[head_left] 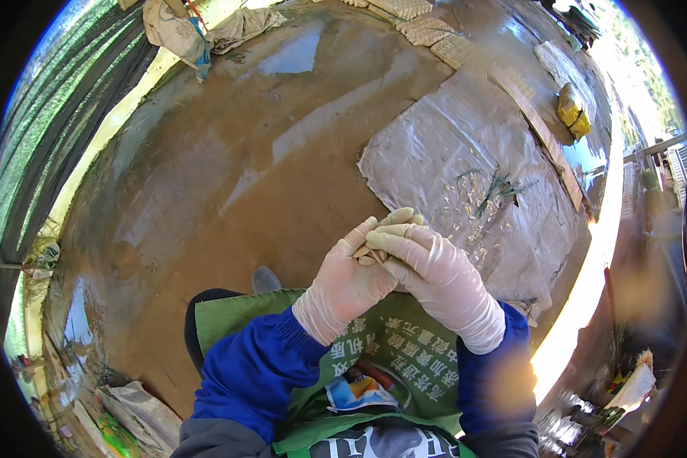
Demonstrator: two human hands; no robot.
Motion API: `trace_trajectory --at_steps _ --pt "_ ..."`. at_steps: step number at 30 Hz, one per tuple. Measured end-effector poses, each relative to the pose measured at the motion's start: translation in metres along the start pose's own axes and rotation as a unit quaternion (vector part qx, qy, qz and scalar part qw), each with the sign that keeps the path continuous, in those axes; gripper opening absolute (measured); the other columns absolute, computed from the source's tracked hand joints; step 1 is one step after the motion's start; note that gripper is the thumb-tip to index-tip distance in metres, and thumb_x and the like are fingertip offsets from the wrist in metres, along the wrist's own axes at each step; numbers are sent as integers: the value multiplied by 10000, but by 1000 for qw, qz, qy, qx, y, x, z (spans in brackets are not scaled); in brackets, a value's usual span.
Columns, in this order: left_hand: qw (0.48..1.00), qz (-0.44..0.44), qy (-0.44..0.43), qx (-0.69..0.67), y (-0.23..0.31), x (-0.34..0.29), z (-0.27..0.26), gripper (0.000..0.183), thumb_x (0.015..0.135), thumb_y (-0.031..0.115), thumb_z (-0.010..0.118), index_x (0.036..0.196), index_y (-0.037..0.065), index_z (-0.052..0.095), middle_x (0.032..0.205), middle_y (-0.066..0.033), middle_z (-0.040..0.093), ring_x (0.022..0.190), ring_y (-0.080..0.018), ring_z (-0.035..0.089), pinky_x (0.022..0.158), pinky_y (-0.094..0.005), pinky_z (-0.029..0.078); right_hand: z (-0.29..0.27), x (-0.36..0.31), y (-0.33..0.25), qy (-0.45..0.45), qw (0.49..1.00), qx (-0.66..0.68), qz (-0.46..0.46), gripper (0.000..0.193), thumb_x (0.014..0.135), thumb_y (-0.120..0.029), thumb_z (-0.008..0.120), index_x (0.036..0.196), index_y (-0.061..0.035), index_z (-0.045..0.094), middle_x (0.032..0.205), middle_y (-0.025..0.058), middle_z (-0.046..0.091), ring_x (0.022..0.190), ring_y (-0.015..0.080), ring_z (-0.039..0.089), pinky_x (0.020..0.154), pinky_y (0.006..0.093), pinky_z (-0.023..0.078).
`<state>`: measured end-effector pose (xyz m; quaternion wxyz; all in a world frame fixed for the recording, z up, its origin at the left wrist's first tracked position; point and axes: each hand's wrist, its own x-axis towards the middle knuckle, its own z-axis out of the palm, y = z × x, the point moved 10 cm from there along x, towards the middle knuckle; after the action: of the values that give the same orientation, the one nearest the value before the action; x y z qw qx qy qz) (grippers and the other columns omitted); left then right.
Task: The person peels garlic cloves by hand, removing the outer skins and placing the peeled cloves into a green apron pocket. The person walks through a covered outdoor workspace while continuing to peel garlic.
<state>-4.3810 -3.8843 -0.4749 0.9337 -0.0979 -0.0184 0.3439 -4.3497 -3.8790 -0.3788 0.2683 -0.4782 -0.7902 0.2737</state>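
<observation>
My left hand (347, 278), in a thin whitish glove, is cupped in front of my body with its palm up. Several small tan, almond-shaped pieces (368, 257), like large seeds or pods, lie in it against the fingers. My right hand (427, 256), gloved the same way, curves over from the right. Its fingers are bent together over the left fingertips and touch there. What its fingertips pinch is hidden. Beyond the hands, similar pale pieces (473, 206) lie scattered on a grey plastic sheet (435, 145).
Green stalks (498, 191) lie among the scattered pieces. A wooden plank (538, 137) runs along the sheet's right side, with a yellow bundle (573, 111) beyond it. Brown ground (206, 191) stretches left. Dark and green netting (61, 114) hangs at far left. A green apron (244, 317) covers my lap.
</observation>
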Motion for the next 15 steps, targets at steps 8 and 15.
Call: trace_trajectory --at_steps 8,15 --pt "1000 4 12 -1 -8 -2 5 431 1021 290 329 1361 43 422 1361 -137 482 1233 -267 484 1054 -422 382 -25 -10 3 78 993 78 40 272 860 -21 586 1127 -47 632 988 115 649 899 249 640 772 310 503" --pt "999 41 -5 15 -3 -10 16 476 1029 328 289 1397 43 387 1399 -128 450 1291 -247 424 1102 -399 332 -48 -20 -7 157 987 25 26 172 781 -39 673 953 -51 670 876 100 644 790 262 636 682 332 505"
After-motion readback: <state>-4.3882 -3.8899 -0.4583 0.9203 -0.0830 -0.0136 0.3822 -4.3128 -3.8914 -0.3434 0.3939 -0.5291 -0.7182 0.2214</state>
